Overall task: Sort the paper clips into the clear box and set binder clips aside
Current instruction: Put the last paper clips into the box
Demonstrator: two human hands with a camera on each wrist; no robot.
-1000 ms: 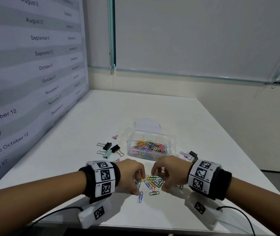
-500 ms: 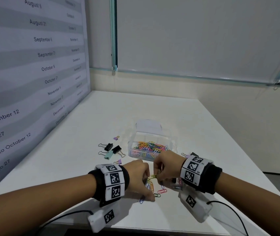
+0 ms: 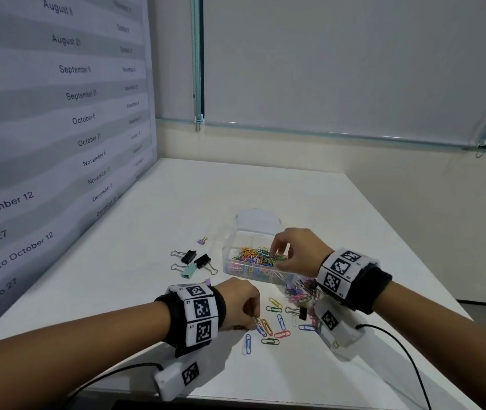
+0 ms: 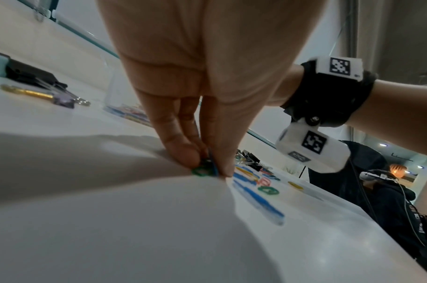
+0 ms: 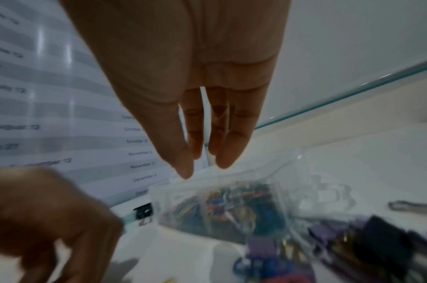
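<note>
The clear box (image 3: 231, 263) holds a heap of coloured paper clips (image 3: 255, 255). My right hand (image 3: 278, 255) hovers over its right side with fingers pointing down and loosely spread. In the right wrist view this right hand (image 5: 202, 168) holds nothing. Nearer me, loose paper clips (image 3: 275, 324) lie on the white table (image 3: 153, 261). My left hand (image 3: 255, 319) is down at their left edge. In the left wrist view my left hand (image 4: 208, 168) pinches a green and blue paper clip (image 4: 203, 171) between thumb and fingers.
Black, teal and purple binder clips (image 3: 194, 261) lie left of the box. More clips and a black binder clip (image 3: 301, 313) sit under my right wrist. The box lid (image 3: 258, 218) stands behind the box. A printed wall panel (image 3: 58, 128) borders the table's left.
My right hand lifted from the loose pile and moved forward over the clear box, its fingers now spread. My left hand stayed at the pile, pinching clips.
</note>
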